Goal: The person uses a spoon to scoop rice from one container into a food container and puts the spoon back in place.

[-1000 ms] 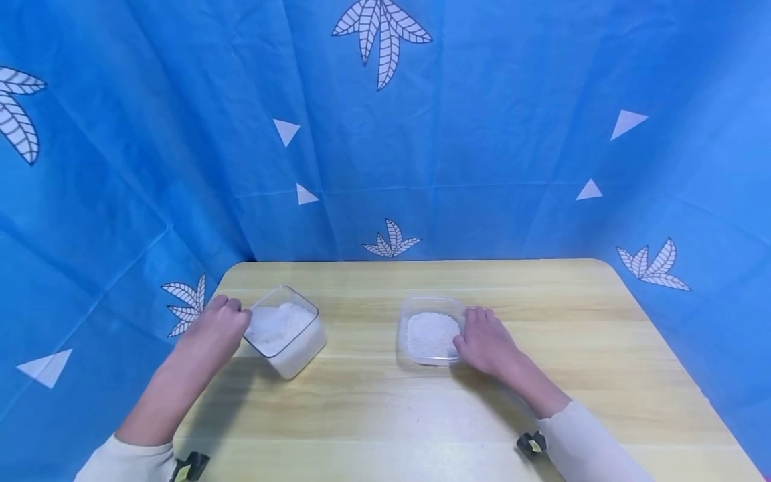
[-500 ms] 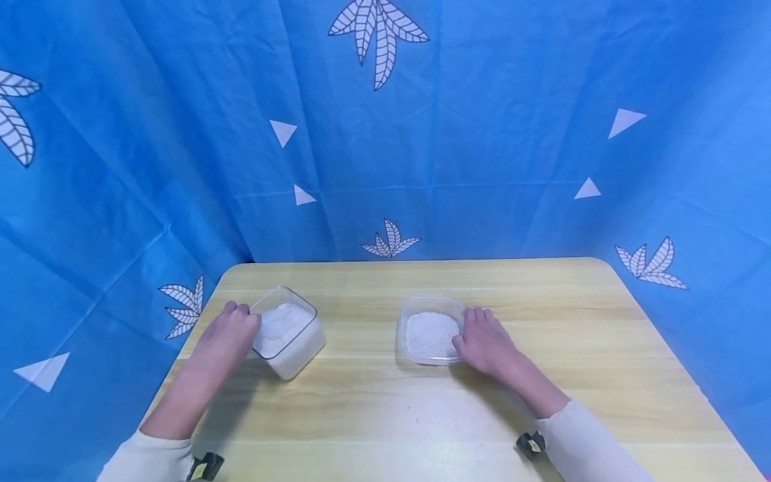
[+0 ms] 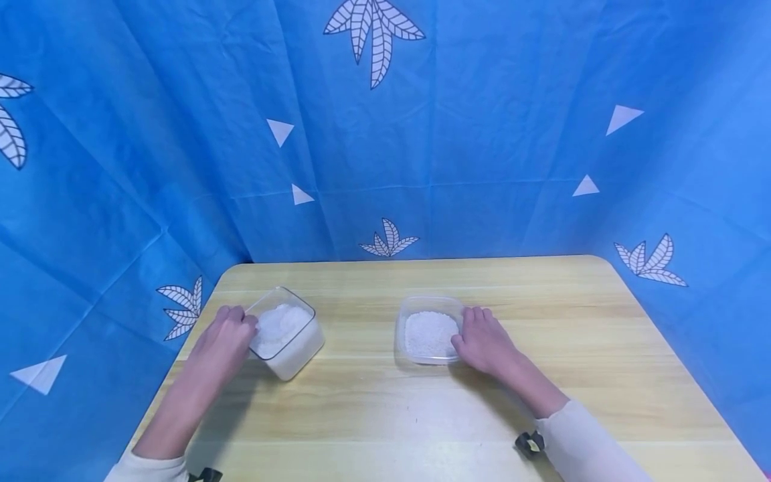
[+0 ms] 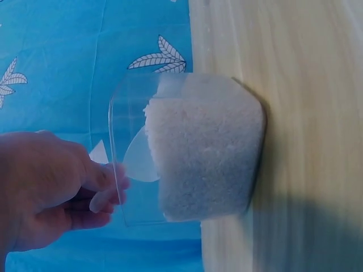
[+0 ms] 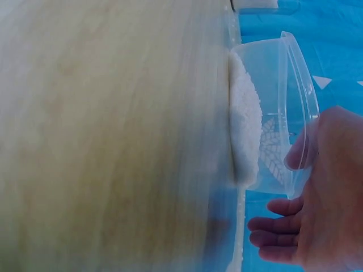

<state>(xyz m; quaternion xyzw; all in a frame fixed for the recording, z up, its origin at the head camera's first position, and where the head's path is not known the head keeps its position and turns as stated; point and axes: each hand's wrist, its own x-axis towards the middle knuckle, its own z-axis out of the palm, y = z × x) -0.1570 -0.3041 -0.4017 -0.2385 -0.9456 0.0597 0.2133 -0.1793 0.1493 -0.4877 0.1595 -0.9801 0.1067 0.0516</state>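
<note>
On the left of the table stands a clear square container [image 3: 299,349], well filled with white rice [image 4: 204,153]. My left hand [image 3: 224,345] is at its left rim and pinches the handle of a pale scoop. Through the clear wall in the left wrist view, the scoop's rounded blade [image 4: 142,158] shows against the rice. Right of centre is a lower clear plastic tub [image 3: 430,360] with a smaller heap of rice [image 5: 245,122] on its bottom. My right hand [image 3: 484,345] holds this tub's right side, thumb at the rim and the other fingers outside the wall.
Both containers stand on a pale wooden table [image 3: 373,428], with a gap between them. A blue curtain [image 3: 482,167] with leaf and triangle prints hangs behind the table and along both sides.
My left hand has shifted slightly right and lower at the square container, and the scoop has moved with it. My right hand and the tub have stayed in place.
</note>
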